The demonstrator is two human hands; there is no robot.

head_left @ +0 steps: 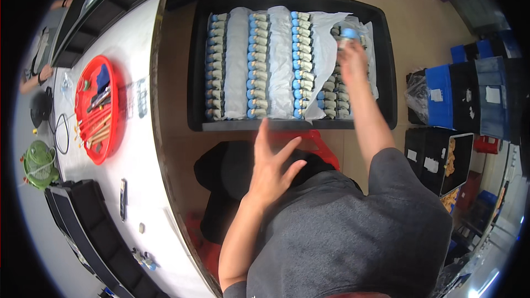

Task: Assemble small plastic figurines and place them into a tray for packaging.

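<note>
A large black crate (386, 72) lies before me, with rows of small blue-and-cream figurines (258, 72) inside. Crumpled white wrapping sheets (237, 63) run between the rows. My right hand (353, 60) reaches over the right part of the crate, its fingers closed on a small blue-topped figurine (349, 34), blurred by motion. Beside that hand a loose white sheet (326, 33) is folded back, and more figurines (330, 102) show below it. My left hand (270, 165) hovers near the crate's front edge, fingers spread, holding nothing.
On the white table (138, 149) at left stand a red tray (116, 116) of brushes and tools, a cutter knife (123, 200) and a few loose figurine pieces (144, 259). Black and blue bins (439, 96) stack at right. Another person's hand (45, 73) shows at far left.
</note>
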